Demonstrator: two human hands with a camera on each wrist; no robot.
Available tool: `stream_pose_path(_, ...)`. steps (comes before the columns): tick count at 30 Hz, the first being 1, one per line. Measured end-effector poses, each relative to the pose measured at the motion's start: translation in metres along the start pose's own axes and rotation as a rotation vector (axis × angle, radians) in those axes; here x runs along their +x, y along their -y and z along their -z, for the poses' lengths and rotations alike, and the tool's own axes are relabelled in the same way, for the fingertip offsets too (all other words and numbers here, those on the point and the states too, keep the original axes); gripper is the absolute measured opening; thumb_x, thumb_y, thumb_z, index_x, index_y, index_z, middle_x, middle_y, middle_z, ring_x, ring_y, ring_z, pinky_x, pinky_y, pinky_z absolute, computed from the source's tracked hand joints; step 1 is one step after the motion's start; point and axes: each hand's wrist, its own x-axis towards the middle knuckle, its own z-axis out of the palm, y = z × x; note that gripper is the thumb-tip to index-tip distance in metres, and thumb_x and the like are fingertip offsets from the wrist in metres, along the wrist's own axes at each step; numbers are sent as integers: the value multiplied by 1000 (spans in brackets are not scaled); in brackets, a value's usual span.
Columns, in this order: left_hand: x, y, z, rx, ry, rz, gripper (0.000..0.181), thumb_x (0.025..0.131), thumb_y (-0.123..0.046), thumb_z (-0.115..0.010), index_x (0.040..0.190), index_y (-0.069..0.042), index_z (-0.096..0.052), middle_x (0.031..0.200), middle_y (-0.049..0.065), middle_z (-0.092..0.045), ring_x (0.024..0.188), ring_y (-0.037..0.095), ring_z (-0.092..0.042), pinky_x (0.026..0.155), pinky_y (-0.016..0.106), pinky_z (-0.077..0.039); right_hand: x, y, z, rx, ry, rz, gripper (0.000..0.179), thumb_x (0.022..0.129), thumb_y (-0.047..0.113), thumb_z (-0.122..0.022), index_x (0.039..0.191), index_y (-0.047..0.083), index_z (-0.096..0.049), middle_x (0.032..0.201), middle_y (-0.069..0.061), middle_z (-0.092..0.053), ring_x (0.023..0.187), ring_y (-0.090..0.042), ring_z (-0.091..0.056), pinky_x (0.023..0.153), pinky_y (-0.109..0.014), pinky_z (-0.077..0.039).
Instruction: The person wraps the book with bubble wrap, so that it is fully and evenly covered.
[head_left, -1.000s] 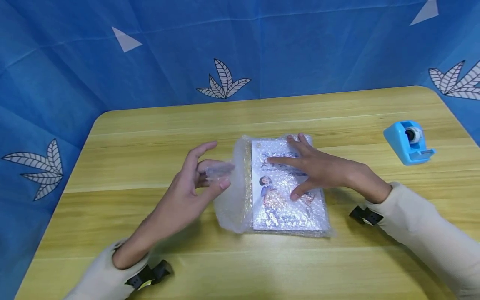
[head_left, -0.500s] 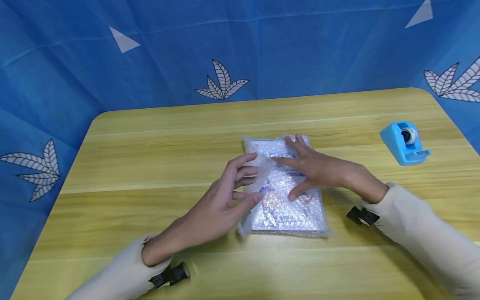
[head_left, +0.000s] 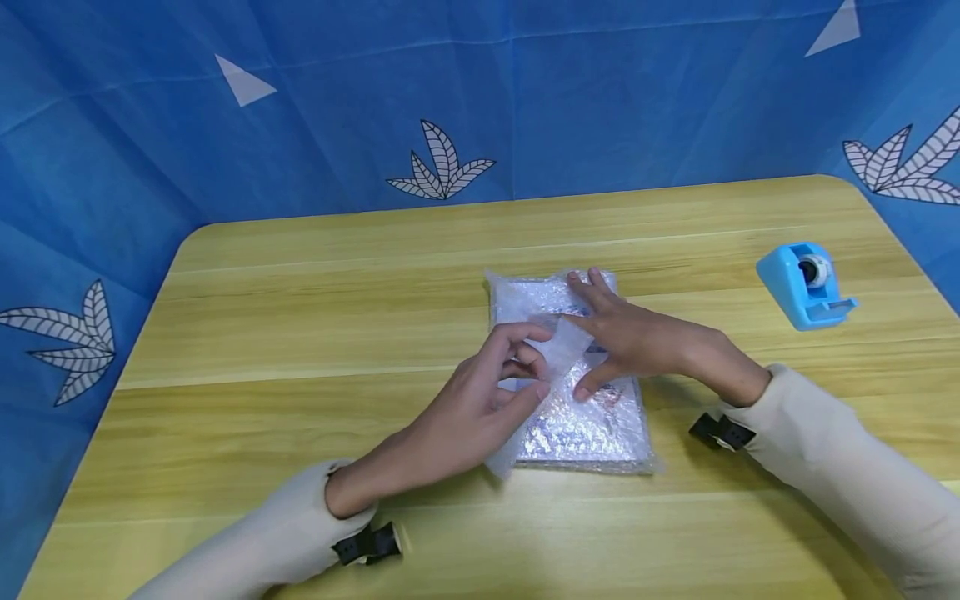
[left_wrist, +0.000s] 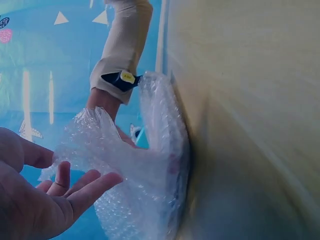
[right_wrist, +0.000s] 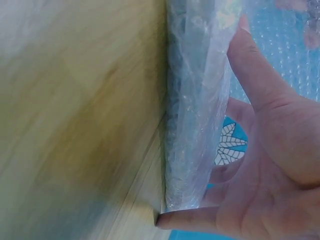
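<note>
A flat book (head_left: 581,433) with a printed cover lies on the table inside bubble wrap (left_wrist: 165,130). Over its left part, my left hand (head_left: 465,417) pinches the free flap of the bubble wrap (head_left: 566,348), lifted and folded across the cover. The left wrist view has the flap rising clear of the bundle from the thumb and fingers of my left hand (left_wrist: 45,200). With fingers spread, my right hand (head_left: 637,337) rests on the right half of the bundle. In the right wrist view, that hand (right_wrist: 270,150) lies along the wrapped edge. The flap hides part of the cover.
A light blue tape dispenser (head_left: 806,287) with a roll in it stands at the right of the wooden table (head_left: 300,317). Blue cloth (head_left: 337,108) with leaf prints hangs behind the table and at its sides.
My left hand has moved right, carrying the bubble wrap flap from beside the book to over its cover. My right hand has stayed on the bundle.
</note>
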Motion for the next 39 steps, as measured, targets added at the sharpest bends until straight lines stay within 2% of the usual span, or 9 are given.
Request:
stream_pose_path(10,10,10,-18,78,46,-68,38,105,2,-55,141,-4,-43,111,7,-60,119,25,-64,93,32,-57,-3,-2,-1,19,-48,60,109,75,38,-93,159,-2,-36,167,-34,3,150,-57,13,112,-75,-26)
stream_pose_path(15,12,12,-19,77,69,-53,39,105,0,-56,141,-2,-42,112,7,-60,120,25,-64,93,30,-57,-4,-1,-1,15,-50,63,106,75,30,-94,159,-1,-37,167,-34,3,150,-58,12,111,-75,-26)
stream_pose_path(19,15,17,-16,85,93,5,41,107,-9,-57,144,-3,-42,120,10,-60,119,25,-65,92,26,-56,-5,2,0,11,-42,69,73,96,3,-73,160,2,-37,168,-33,3,150,-57,13,111,-78,-20)
stream_pose_path(22,18,22,-13,131,90,26,38,107,-5,-56,142,-1,-44,131,14,-56,117,27,-66,90,24,-57,-6,2,1,6,-34,69,63,101,-15,-50,160,2,-38,168,-32,4,151,-56,14,111,-79,-18)
stream_pose_path(23,19,24,-12,150,83,32,36,106,-2,-56,141,-1,-46,133,15,-54,117,27,-67,89,23,-57,-6,2,1,4,-33,69,63,101,-16,-48,160,2,-38,168,-32,4,151,-56,14,111,-79,-17)
stream_pose_path(26,22,29,-9,225,64,62,36,99,6,-63,134,0,-54,134,15,-51,112,25,-66,83,21,-57,-6,2,1,-2,-30,68,60,104,0,-57,160,3,-37,168,-33,5,150,-57,15,111,-79,-17)
stream_pose_path(30,26,31,-7,381,108,68,37,93,4,-74,127,-3,-63,128,10,-59,106,20,-63,81,22,-55,-6,1,0,-13,-35,67,63,105,14,-62,162,8,-36,168,-33,6,150,-58,14,111,-80,-16)
stream_pose_path(35,30,28,-8,638,164,3,40,91,-8,-80,129,-8,-67,133,6,-65,118,21,-59,102,32,-48,-4,1,-1,-39,-35,58,75,98,30,-72,160,6,-38,167,-35,5,150,-58,12,111,-79,-17)
stream_pose_path(39,32,29,-6,781,146,-10,58,85,-21,-88,136,-8,-61,146,11,-53,136,29,-47,115,43,-40,-3,1,-2,-40,-30,43,84,92,37,-78,160,6,-40,168,-33,5,151,-57,12,110,-78,-21)
